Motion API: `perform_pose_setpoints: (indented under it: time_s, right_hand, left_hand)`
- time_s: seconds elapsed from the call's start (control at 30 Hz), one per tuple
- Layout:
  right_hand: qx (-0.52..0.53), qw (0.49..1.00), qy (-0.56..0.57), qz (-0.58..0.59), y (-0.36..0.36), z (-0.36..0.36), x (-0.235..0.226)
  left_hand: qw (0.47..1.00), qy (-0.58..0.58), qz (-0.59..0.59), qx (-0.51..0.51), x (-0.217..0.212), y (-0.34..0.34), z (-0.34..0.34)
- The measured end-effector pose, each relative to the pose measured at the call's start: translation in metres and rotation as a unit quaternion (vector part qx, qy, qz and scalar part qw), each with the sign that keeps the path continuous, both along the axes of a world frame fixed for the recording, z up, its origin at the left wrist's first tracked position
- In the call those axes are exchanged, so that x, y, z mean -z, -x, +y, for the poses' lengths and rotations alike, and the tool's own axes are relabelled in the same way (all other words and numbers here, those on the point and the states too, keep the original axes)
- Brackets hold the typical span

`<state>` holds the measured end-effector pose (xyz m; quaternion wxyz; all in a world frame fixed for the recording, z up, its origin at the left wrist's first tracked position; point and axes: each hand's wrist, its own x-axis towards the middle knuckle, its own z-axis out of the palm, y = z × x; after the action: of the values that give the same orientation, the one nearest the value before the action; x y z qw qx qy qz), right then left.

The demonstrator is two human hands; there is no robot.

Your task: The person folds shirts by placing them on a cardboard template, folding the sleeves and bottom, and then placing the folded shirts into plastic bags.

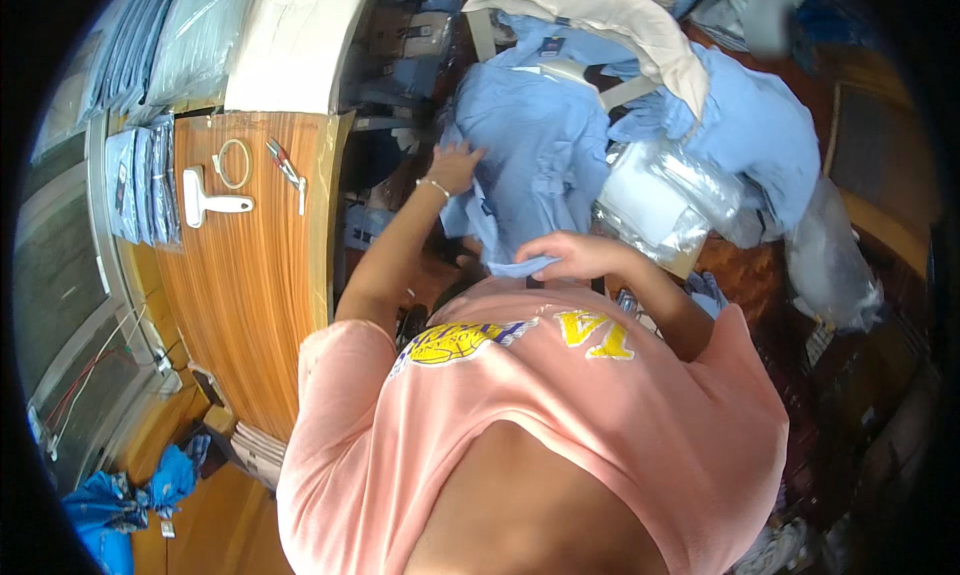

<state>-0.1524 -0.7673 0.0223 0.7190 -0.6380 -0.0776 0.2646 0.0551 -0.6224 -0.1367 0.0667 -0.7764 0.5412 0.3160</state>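
Nearest the camera, the right hand (575, 255) is drawn in close against the chest of the person's pink shirt (560, 415); its fingers (548, 250) are curled down and pinched on a light blue fabric edge (520, 267), a narrow strip that runs roughly left to right just under the knuckles. Further out, the left hand (455, 165) is extended at arm's length, a thin bracelet (433, 185) at the wrist, the fingers spread and laid flat on the left margin of the light blue shirt (545, 155); whether they pinch cloth there or merely press on it cannot be told. The shirt hangs or drapes between the two hands, its long axis running from the far hand toward the near one, up and down in the picture, so the garment body lies ahead of and above the right fingers and immediately to the right of the left ones. The right hand is the nearer to the lower hem, the left to the upper part. Beyond lie a heap of blue garments (750, 125), clear plastic bags (660, 195) and a cream cloth (620, 20). Well to the left, apart from both hands, the wooden counter (260, 305) carries a white scraper (212, 203) and scissors (285, 165).
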Motion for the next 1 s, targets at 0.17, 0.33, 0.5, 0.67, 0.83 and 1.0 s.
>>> perform_pose_setpoints:
  time_s: [0.17,0.33,0.5,0.67,0.83,1.0]
  right_hand:
    - [0.230,0.963,0.070,0.123,0.061,-0.025,-0.094]
    - [0.232,0.804,0.512,0.196,0.159,-0.076,-0.022]
    - [0.416,0.603,0.680,-0.025,0.113,-0.173,-0.030]
    - [0.614,0.337,0.592,-0.399,0.111,-0.103,-0.304]
    - [0.551,0.146,0.707,-0.419,0.158,-0.111,-0.206]
    - [0.201,0.656,0.717,0.122,0.175,-0.075,0.136]
  left_hand:
    - [0.941,0.139,0.308,-0.008,0.047,-0.011,0.076]
    - [0.935,0.229,0.161,-0.217,-0.071,-0.023,0.056]
    - [0.885,0.441,0.072,-0.130,-0.164,-0.118,-0.019]
    - [0.658,0.728,-0.029,-0.189,-0.478,-0.063,-0.018]
    - [0.459,0.883,-0.102,0.005,-0.410,-0.003,-0.015]
    - [1.000,0.024,0.013,-0.014,0.003,-0.014,0.097]
